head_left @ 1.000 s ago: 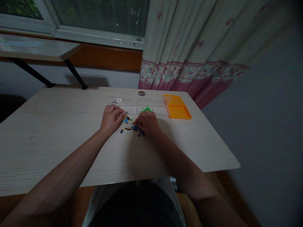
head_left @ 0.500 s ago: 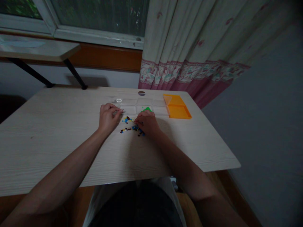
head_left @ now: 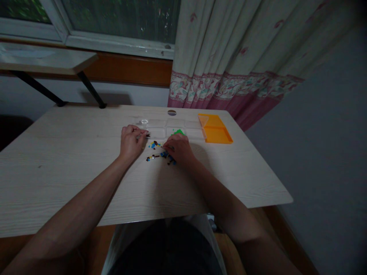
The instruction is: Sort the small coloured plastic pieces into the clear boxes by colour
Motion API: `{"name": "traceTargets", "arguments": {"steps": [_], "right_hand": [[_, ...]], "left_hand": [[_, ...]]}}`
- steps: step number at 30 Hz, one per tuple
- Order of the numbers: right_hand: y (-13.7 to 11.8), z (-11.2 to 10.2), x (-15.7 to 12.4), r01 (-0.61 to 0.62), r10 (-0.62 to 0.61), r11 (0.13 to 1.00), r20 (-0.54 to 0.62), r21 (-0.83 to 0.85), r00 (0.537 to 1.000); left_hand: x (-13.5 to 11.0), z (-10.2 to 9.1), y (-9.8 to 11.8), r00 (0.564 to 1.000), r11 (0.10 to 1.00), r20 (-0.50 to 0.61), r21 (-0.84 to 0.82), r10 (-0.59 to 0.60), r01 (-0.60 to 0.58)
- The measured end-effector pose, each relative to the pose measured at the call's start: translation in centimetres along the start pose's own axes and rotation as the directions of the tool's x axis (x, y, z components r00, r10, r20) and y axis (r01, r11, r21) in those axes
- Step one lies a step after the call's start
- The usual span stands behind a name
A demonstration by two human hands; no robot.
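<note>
Pieces lie mid-frame between left hand, pinched, and right hand, curled, nearer; can't tell either's hold.

And here we are in a home, by the look of it: a long cream fabric curtain with pink floral trim hanging beside a white-framed glass window (green leaves showing outside), and a pale wood-grain desk below, its raised pale shelf up on 2 slim black legs.

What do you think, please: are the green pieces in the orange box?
No, the green pieces lie in a clear compartmented tray.
</note>
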State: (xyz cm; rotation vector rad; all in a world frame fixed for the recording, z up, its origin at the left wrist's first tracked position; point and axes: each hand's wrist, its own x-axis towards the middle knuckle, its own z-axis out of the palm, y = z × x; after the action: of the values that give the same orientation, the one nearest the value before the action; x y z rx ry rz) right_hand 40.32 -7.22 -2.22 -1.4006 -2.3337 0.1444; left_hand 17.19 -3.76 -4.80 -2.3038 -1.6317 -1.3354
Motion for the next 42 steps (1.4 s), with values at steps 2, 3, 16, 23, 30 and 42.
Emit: {"name": "traceTargets", "arguments": {"steps": [2, 3, 16, 23, 30, 42], "right_hand": [[0.0, 0.0, 0.1, -0.012, 0.012, 1.000, -0.028, 0.002, 1.000], [0.0, 0.0, 0.1, -0.019, 0.019, 1.000, -0.047, 0.003, 0.999], [-0.5, -0.1, 0.1, 0.032, -0.023, 0.997, -0.135, 0.064, 0.991], [-0.5, -0.2, 0.1, 0.032, -0.026, 0.998, -0.124, 0.050, 0.992], [0.3, -1.4, 0.1, -0.048, 0.044, 0.997, -0.083, -0.052, 0.996], [0.3, -3.5, -0.9, -0.014, 0.052, 0.979, 0.186, -0.202, 0.981]], "left_hand": [[0.0, -0.3, 0.7, 0.999, 0.999, 0.026, -0.025, 0.038, -0.037], [0.0, -0.4, 1.1, 0.997, 0.997, 0.048, -0.040, 0.066, -0.064], [-0.2, -0.9, 2.8, 0.907, 0.951, 0.306, -0.194, 0.291, -0.240], [-0.2, -1.1, 3.0, 0.919, 0.952, 0.273, -0.196, 0.284, -0.236], [-0.2, -0.7, 2.1, 0.986, 0.990, 0.107, -0.072, 0.126, -0.119], [0.0, -0.5, 0.9, 1.000, 0.998, 0.002, -0.068, 0.015, -0.015]]}}
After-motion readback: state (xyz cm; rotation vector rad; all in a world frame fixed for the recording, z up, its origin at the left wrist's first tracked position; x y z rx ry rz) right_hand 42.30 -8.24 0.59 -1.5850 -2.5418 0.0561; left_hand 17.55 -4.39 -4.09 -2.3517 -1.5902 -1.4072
